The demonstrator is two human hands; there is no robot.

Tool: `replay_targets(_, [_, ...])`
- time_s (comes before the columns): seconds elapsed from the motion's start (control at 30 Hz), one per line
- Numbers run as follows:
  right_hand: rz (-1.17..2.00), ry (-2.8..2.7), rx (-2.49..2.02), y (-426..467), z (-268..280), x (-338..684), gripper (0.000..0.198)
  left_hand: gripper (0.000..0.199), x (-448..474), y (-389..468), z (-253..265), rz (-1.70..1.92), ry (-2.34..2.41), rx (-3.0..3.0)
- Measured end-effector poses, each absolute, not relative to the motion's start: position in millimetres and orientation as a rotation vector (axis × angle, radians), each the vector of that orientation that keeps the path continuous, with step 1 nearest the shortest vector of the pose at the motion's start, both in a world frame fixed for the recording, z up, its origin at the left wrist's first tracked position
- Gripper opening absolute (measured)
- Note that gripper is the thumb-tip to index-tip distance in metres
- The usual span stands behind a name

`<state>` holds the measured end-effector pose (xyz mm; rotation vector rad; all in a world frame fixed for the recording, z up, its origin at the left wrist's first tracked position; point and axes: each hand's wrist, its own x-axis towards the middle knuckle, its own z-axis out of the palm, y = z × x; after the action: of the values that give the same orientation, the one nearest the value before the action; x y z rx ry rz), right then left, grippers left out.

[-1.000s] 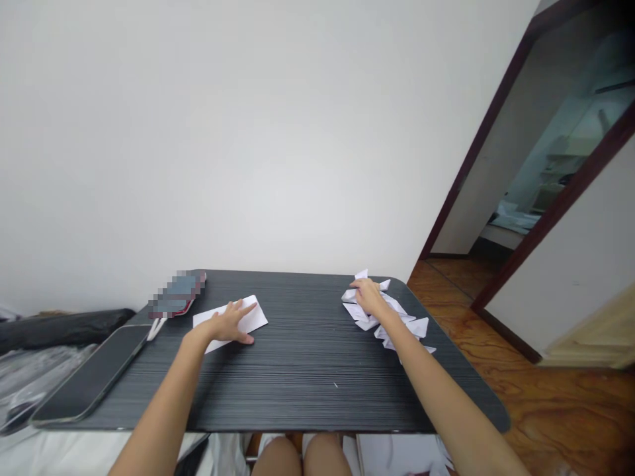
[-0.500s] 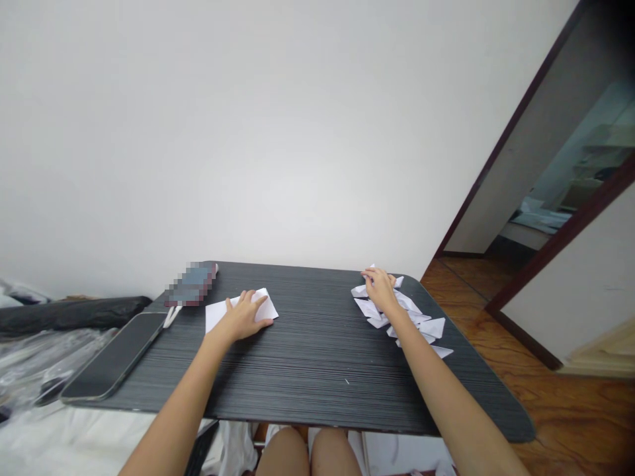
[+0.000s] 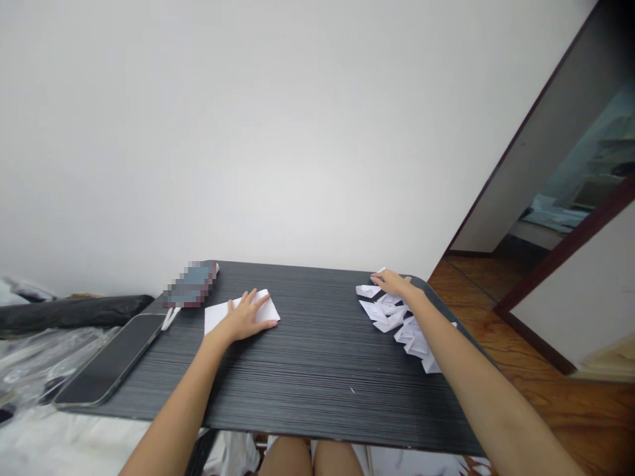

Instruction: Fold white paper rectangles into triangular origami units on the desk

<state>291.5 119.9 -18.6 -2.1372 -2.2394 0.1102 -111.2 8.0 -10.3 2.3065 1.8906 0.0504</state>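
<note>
My left hand lies open with fingers spread, pressing a white sheet of paper flat on the dark table. At the far right corner, my right hand has its fingers closed at a small folded paper piece; only its tip shows past the fingers. Beneath and nearer than that hand, several folded white paper pieces lie overlapping in a row. My right forearm hides part of them.
The dark table stands against a white wall. On its left lie a phone and a blurred-out object with a white strap. A tiny white scrap rests near the front edge. To the right is a doorway over wooden floor.
My right hand has shifted slightly right and turned flatter at the far end of the folded pieces. The view has moved a little. My left hand stays on the sheet.
</note>
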Motion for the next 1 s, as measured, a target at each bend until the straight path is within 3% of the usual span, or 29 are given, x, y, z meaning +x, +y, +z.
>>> replay_targets(0.13, [0.114, -2.219, -2.068, 104.2, -19.0, 295.5, 0.032, 0.078, -108.4, 5.6, -8.0, 0.097, 1.886, 2.314])
replay_targets(0.37, [-0.243, -2.08, -1.868, 82.1, 4.3, 284.5, 0.031, 0.076, -106.8, 3.8, -6.6, 0.198, 1.896, 2.33])
replay_targets(0.5, [-0.271, -1.961, -1.684, 68.6, 19.3, 260.5, 0.031, 0.081, -107.6, 5.3, -9.8, 0.282, 1.907, 2.369])
replay_targets(0.77, [-0.014, -2.035, -1.407, 39.5, 13.5, 186.5, 0.03, 0.078, -109.1, 4.0, -11.1, 0.326, 1.908, 2.408])
replay_targets(1.0, [0.426, -2.252, -1.378, 18.1, -14.3, 108.1, 0.022, 0.068, -111.1, -2.3, -11.0, 0.212, 1.653, 2.463])
